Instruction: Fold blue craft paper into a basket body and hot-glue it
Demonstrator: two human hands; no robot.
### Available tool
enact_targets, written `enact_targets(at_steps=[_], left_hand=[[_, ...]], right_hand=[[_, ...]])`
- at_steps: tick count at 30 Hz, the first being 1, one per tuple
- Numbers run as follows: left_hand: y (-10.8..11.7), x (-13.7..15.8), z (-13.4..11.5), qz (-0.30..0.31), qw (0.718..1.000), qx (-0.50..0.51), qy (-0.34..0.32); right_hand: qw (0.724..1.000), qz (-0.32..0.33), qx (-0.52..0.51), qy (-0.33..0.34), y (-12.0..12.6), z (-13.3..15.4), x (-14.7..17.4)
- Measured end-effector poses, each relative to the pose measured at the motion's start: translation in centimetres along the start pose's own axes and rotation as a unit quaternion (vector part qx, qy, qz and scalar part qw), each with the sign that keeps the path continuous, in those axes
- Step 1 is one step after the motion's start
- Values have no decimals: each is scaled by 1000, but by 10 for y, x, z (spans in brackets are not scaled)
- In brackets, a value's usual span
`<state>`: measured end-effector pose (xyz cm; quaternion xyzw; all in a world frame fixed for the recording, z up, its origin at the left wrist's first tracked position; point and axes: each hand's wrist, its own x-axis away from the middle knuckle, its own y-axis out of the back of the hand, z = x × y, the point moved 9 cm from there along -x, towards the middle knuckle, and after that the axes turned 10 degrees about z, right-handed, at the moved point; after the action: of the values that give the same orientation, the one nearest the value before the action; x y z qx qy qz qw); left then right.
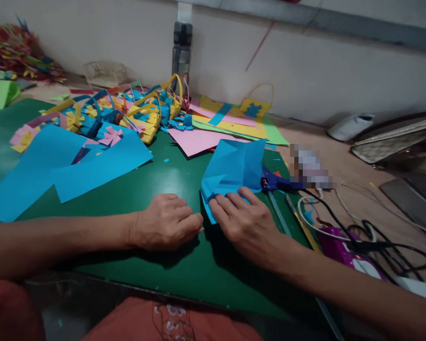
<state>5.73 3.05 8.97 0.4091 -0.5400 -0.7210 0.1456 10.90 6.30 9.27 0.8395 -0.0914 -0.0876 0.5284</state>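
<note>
A folded, creased sheet of blue paper [234, 163] stands partly raised on the green board [135, 265] in front of me. My right hand [246, 222] is closed on its lower edge, fingers bent over the fold. To the left of it, my left hand [168, 222] rests low over the board as a fist, thumb against the forefinger. Whatever is inside that fist, if anything, is hidden. A dark blue glue gun [279, 182] with a black cable lies just behind the paper's right side, next to my right hand.
Two blue paper strips [102, 166] lie at left, before several small paper baskets [142, 121] with flowers. Pink paper [204, 139] and yellow sheets [230, 121] are behind. Cables run to a purple power strip [341, 246] at right. A white mouse [351, 127] sits near the wall.
</note>
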Motion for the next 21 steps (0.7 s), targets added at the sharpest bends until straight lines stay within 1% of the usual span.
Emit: enact_targets(at_steps=[3,6,10,13,15,18,21], left_hand=[[-8,1,-11,49,997,-55,-4],[-17,4,-12,97,992,-80,18],[-21,6,-14,123,987,-88,48],[-31,6,-17,177,980,-75,55],[-39,5,-17,225,970,-69,68],[-50,5,-12,300,946,-73,102],[-54,4,-2,350,922,-78,149]], right_hand=[[999,22,32,-4,-12,10,-6],[998,49,21,-14,-20,16,-9],[996,87,1,-23,-27,21,-10],[993,111,4,-35,-31,22,-10],[991,128,-1,-46,-34,22,-9],[989,141,-14,-53,-37,22,-7],[986,152,-21,-62,-37,20,-6]])
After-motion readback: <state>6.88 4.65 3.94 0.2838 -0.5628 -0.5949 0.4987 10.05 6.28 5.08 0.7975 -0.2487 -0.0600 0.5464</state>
